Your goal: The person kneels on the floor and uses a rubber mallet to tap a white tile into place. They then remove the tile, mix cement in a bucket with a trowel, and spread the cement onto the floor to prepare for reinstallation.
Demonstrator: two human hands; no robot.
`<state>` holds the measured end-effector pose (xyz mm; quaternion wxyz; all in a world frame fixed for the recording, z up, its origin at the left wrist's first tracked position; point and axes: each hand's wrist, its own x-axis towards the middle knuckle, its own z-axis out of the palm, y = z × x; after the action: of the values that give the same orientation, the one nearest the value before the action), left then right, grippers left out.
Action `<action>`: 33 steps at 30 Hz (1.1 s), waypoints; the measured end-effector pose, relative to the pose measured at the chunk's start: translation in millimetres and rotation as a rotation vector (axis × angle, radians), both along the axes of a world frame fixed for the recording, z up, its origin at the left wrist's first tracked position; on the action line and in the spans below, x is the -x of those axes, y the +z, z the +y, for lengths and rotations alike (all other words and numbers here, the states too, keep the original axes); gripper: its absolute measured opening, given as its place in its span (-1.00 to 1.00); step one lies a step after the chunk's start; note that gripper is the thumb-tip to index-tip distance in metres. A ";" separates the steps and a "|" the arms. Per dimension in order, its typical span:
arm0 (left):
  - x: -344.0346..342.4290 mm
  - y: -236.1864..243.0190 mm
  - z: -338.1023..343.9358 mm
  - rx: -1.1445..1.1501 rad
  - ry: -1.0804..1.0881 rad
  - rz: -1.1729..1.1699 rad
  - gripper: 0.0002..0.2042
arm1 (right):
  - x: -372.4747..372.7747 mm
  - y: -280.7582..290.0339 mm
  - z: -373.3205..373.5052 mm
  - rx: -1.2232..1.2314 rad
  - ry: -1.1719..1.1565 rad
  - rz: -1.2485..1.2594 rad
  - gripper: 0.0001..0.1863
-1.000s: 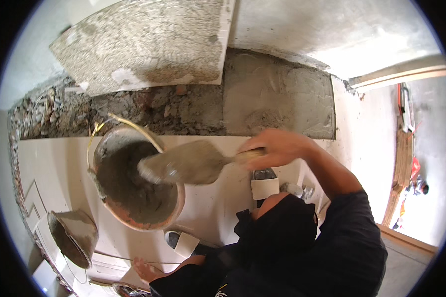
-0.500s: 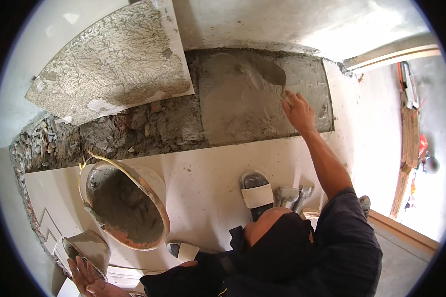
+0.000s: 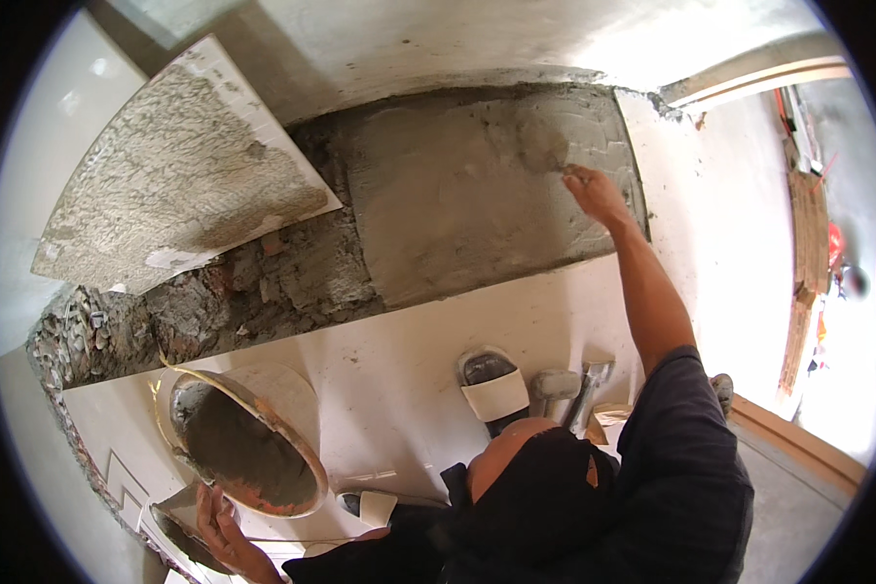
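Note:
My right hand (image 3: 597,198) is closed round the handle of a trowel. Its blade (image 3: 543,148), smeared by motion, lies against the grey mortar bed (image 3: 448,195) near its far right part. At the lower left my left hand (image 3: 229,538) holds nothing, fingers extended. It is beside a small grey container (image 3: 180,521), covering part of it; whether they touch I cannot tell. Just above this hand stands a bucket (image 3: 313,477) with a yellowish handle, tilted in view and partly filled with wet mortar (image 3: 238,438).
A large tile (image 3: 190,170), its face coated in ridged mortar, leans at the upper left. Rough rubble (image 3: 195,307) shows below it. On the pale tiled floor (image 3: 399,375) lie a slipper (image 3: 494,384) and a rubber mallet (image 3: 557,384). A doorway threshold (image 3: 798,453) is at right.
The trowel blade has shifted slightly and the streak behind it is smoothed over. My left hand has moved right and up, nearer the bucket. The whole view has tilted a little.

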<state>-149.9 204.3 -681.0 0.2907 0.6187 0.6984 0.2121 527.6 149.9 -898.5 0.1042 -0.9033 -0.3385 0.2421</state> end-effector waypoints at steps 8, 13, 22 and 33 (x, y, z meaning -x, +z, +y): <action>-28.9 10.3 6.5 0.031 -0.107 0.294 -0.61 | -17.9 11.7 -30.7 -0.021 -0.362 0.200 -0.49; -53.2 8.5 10.3 0.088 0.082 0.154 -0.67 | -6.1 0.9 -35.5 0.048 -0.088 -0.044 -0.50; -38.8 14.4 6.3 0.129 -0.108 0.234 -0.67 | -60.3 -5.1 -42.2 -0.078 -0.424 0.108 -0.50; -20.9 7.8 -0.6 0.285 0.088 -0.043 -0.61 | 36.7 -2.0 -6.5 -0.522 -0.399 0.321 -0.62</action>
<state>-129.0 203.7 -673.3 0.3808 0.5351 0.7417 0.1365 490.9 143.4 -900.6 0.4282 -0.8450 -0.1855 0.2611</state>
